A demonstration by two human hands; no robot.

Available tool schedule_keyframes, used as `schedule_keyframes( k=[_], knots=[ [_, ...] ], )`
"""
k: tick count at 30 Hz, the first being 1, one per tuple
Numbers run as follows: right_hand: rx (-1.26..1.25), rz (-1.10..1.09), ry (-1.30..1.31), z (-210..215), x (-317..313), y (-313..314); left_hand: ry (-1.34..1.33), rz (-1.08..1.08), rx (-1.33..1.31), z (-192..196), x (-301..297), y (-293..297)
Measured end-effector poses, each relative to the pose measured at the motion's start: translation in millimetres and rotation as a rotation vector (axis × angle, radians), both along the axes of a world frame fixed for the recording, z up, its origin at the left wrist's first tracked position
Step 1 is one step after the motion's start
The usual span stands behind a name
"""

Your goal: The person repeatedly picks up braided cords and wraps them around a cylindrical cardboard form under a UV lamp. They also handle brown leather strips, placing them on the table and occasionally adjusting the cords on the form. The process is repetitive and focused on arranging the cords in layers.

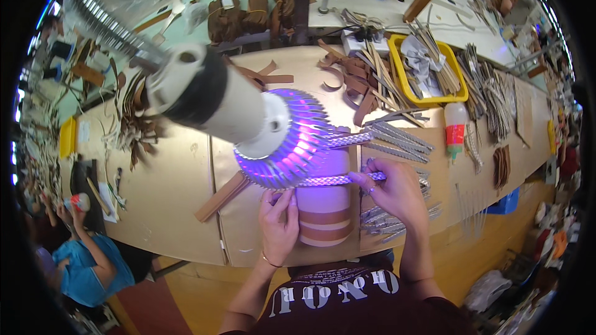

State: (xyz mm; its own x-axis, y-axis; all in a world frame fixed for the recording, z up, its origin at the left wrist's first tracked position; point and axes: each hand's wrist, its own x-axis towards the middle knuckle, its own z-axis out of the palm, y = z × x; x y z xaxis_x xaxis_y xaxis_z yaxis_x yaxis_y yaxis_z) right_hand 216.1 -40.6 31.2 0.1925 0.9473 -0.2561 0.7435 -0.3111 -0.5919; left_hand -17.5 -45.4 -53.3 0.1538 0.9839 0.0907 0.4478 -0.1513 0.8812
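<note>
A silver braided strap (326, 180) runs sideways under a lamp with a finned head (292, 139) that casts purple light. My right hand (397, 191) pinches this strap near its right end. My left hand (279, 223) is closed, with fingertips together just below the lamp's rim; what they hold cannot be made out. Beneath the strap lies a rounded form (324, 201) with brown bands (326, 233) across its near end. A second braided strap (347, 139) crosses farther up, partly hidden by the lamp. Left of my left hand, brown flat strips (222, 197) rest on the table.
Several braided straps (400, 139) lie to the right. Beyond them stand a yellow tray (460, 96) and a bottle with a red label (455, 131). Brown strips (366, 87) are heaped at the back. The lamp's pale arm (242, 105) reaches over the table's left half. A person in blue (93, 267) sits at left.
</note>
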Motion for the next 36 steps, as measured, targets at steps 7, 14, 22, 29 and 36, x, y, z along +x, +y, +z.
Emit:
schedule_keyframes(
  k=[7, 14, 22, 29, 36],
  knots=[
    [0.051, -0.040, 0.081, -20.1, 0.6, -4.6, 0.060, -0.047, 0.017, 2.7, -0.6, 2.1],
    [0.065, -0.076, 0.225, -39.8, 2.3, -7.0, 0.106, -0.050, 0.005, -1.7, -3.2, 0.6],
    [-0.036, -0.206, 0.525, -76.1, 5.9, -10.7, 0.061, -0.041, -0.053, -3.8, -4.1, -1.3],
    [-0.034, -0.382, 0.898, -96.1, -4.2, -17.0, 0.076, -0.050, -0.034, -5.9, -7.0, -0.9],
    [0.022, -0.458, 0.828, -100.7, -16.0, -22.7, 0.082, -0.047, -0.047, -10.1, -10.2, -0.6]
  ],
)
